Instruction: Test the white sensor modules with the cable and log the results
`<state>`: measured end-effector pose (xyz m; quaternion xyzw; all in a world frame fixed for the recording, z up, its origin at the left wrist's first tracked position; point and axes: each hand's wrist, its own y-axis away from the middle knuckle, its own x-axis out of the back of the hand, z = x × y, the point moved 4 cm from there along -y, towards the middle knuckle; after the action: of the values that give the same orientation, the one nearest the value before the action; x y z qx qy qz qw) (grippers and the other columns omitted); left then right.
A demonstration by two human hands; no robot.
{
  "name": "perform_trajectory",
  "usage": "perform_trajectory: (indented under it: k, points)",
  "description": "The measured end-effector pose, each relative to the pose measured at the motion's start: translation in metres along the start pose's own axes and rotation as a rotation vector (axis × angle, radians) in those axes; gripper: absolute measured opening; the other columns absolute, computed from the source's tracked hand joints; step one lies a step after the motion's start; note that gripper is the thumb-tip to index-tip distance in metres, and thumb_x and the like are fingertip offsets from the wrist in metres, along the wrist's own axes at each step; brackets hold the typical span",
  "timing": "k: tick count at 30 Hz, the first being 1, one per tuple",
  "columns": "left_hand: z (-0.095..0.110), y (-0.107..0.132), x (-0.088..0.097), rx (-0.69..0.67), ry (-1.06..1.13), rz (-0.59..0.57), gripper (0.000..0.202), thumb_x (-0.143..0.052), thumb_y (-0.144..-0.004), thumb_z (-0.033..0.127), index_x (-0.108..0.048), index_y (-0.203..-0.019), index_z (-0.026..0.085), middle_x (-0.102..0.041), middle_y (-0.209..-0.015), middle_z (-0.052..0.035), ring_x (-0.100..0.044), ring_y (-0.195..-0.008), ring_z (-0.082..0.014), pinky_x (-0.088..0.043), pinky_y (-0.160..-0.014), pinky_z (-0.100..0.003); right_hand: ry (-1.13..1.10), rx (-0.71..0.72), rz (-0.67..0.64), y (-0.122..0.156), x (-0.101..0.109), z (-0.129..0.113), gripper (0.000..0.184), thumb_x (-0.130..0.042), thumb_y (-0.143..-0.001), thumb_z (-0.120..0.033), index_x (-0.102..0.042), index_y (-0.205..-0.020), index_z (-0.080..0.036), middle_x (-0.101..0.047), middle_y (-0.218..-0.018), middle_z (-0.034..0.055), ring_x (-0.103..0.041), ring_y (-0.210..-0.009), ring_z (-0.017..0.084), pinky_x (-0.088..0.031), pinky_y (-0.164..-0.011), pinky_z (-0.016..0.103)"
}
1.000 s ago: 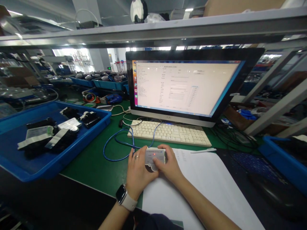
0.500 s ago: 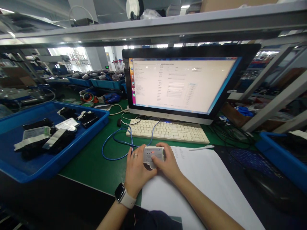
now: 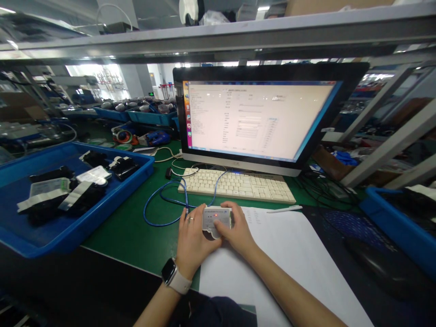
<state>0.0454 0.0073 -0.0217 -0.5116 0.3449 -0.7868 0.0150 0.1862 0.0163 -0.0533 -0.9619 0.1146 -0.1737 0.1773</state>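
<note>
Grips a small grey box [image 3: 210, 219] with both hands, in front of the keyboard [image 3: 238, 186] and near the upper left corner of a white sheet [image 3: 272, 259]. Holds the box closed in between left hand [image 3: 193, 243] on one side and right hand [image 3: 240, 234] on the other, with right thumb laid on the printed face, just below a lit red light [image 3: 215, 215]. Cannot tell from this angle about any contact between box and sheet. Has left fingertips close to one stretch of a looped blue cable [image 3: 144, 210]; cannot make out any plug there. Wears a watch [image 3: 169, 271] on the left wrist and a ring [image 3: 190, 219] on the same hand. Faces a lit monitor [image 3: 252, 120] behind the keyboard. Has a pen [image 3: 284, 209] across the sheet's top edge, a dark mouse [image 3: 374, 261] farther right, and at left a blue tray [image 3: 136, 181] with black and pale parts inside.
</note>
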Motion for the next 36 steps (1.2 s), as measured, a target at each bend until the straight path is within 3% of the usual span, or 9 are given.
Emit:
perform_trajectory:
  k: [18,21,25,27,29,31,34,36]
  points:
    - [0.001,-0.001,-0.001,0.0,0.003,0.017,0.071,-0.064,-0.063,0.037,-0.038,-0.124,0.013,-0.056,-0.116,-0.0124,-0.052,-0.11,-0.0247,-0.024,-0.107,-0.047,0.005,-0.018,-0.012,0.0,0.001,-0.003,0.037,-0.06,-0.069,-0.03,-0.05,-0.103,-0.02,-0.053,-0.104,0.005,-0.046,-0.099,0.022,-0.036,-0.089,0.04]
    - [0.0,0.0,0.0,0.017,0.01,-0.032,0.071,-0.065,-0.064,0.037,-0.038,-0.125,0.013,-0.055,-0.118,-0.0119,-0.05,-0.113,-0.0242,-0.021,-0.109,-0.047,0.008,-0.006,-0.012,0.0,0.001,-0.001,0.037,-0.059,-0.069,-0.031,-0.05,-0.103,-0.02,-0.053,-0.103,0.0053,-0.046,-0.099,0.023,-0.037,-0.088,0.04]
    - [-0.011,-0.004,0.015,0.066,0.086,-0.184,0.083,-0.066,-0.067,0.051,-0.033,-0.133,0.013,-0.046,-0.131,-0.0133,-0.041,-0.123,-0.0273,-0.021,-0.108,-0.051,-0.043,0.047,-0.062,0.0,0.002,0.0,0.036,-0.051,-0.076,-0.04,-0.049,-0.105,-0.02,-0.053,-0.104,0.0065,-0.047,-0.098,0.023,-0.039,-0.084,0.038]
    - [-0.026,-0.011,0.032,0.17,0.141,-0.156,0.075,-0.058,-0.074,0.056,-0.036,-0.132,0.013,-0.045,-0.132,-0.0132,-0.042,-0.122,-0.0263,-0.031,-0.103,-0.047,-0.065,0.062,-0.091,0.0,0.005,0.001,0.037,-0.047,-0.08,-0.044,-0.049,-0.108,-0.019,-0.053,-0.107,0.0073,-0.048,-0.1,0.023,-0.039,-0.084,0.038]
    - [-0.044,-0.017,0.048,0.314,0.172,-0.108,0.059,-0.048,-0.081,0.056,-0.046,-0.124,0.014,-0.053,-0.122,-0.0108,-0.051,-0.111,-0.023,-0.041,-0.093,-0.039,-0.053,0.081,-0.103,-0.001,0.009,0.0,0.04,-0.044,-0.083,-0.045,-0.049,-0.114,-0.02,-0.052,-0.113,0.0081,-0.047,-0.105,0.023,-0.039,-0.087,0.039]
    - [-0.057,-0.022,0.055,0.421,0.166,-0.164,0.047,-0.044,-0.084,0.053,-0.055,-0.111,0.016,-0.061,-0.103,-0.0074,-0.058,-0.091,-0.0202,-0.044,-0.08,-0.034,0.002,0.138,-0.092,-0.002,0.014,-0.002,0.044,-0.045,-0.084,-0.045,-0.047,-0.12,-0.02,-0.05,-0.121,0.0084,-0.044,-0.113,0.024,-0.036,-0.094,0.041]
    - [-0.066,-0.026,0.046,0.469,0.145,-0.324,0.036,-0.05,-0.079,0.047,-0.061,-0.095,0.016,-0.062,-0.078,-0.0041,-0.058,-0.07,-0.019,-0.041,-0.064,-0.03,0.152,0.285,-0.1,-0.002,0.019,-0.01,0.052,-0.055,-0.079,-0.045,-0.045,-0.125,-0.021,-0.046,-0.128,0.0086,-0.037,-0.121,0.026,-0.03,-0.101,0.045]
    - [-0.068,-0.027,0.035,0.476,0.165,-0.366,0.033,-0.058,-0.072,0.044,-0.062,-0.087,0.015,-0.061,-0.068,-0.003,-0.057,-0.064,-0.0189,-0.038,-0.059,-0.028,0.261,0.384,-0.117,0.0,0.019,-0.015,0.065,-0.065,-0.07,-0.047,-0.045,-0.125,-0.021,-0.045,-0.129,0.0095,-0.036,-0.121,0.028,-0.03,-0.101,0.047]
